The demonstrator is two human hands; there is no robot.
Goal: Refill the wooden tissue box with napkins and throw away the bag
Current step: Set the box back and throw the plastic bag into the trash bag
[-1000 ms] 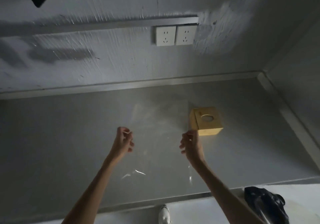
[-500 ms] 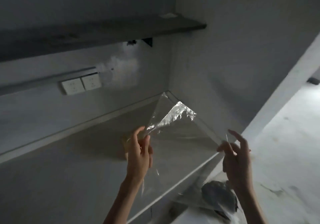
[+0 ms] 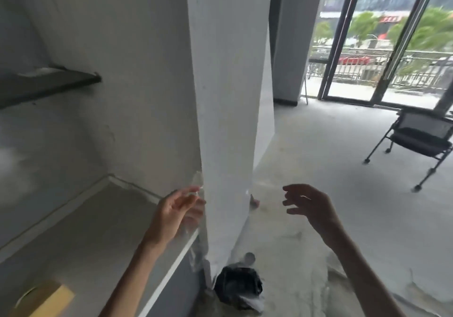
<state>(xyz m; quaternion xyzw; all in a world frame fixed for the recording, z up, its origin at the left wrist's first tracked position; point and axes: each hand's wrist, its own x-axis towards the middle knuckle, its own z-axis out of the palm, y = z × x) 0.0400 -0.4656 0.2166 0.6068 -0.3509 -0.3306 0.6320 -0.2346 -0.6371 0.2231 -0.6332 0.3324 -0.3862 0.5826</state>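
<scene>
My left hand [image 3: 175,212] pinches the top corner of a clear plastic bag [image 3: 195,233], which hangs down as a faint glossy film in front of the white wall corner. At the same height, further right, my right hand [image 3: 310,209] has its fingers spread and loosely bent. Whether it touches the film I cannot tell. The wooden tissue box [image 3: 43,299] stands on the grey counter [image 3: 81,238] at the bottom left, partly cut off by the frame. A bin with a black liner [image 3: 239,287] sits on the floor below and between my hands.
A white wall pillar [image 3: 228,120] rises right behind the bag. A dark shelf [image 3: 49,84] hangs on the left wall. A black wheeled chair [image 3: 421,140] stands at the right, with glass doors [image 3: 392,47] beyond it. Concrete floor stretches to the right.
The view has swung right, from the counter to the pillar and open room. The bag has come down from raised and spread to hanging above the bin. My right hand's fingers have opened.
</scene>
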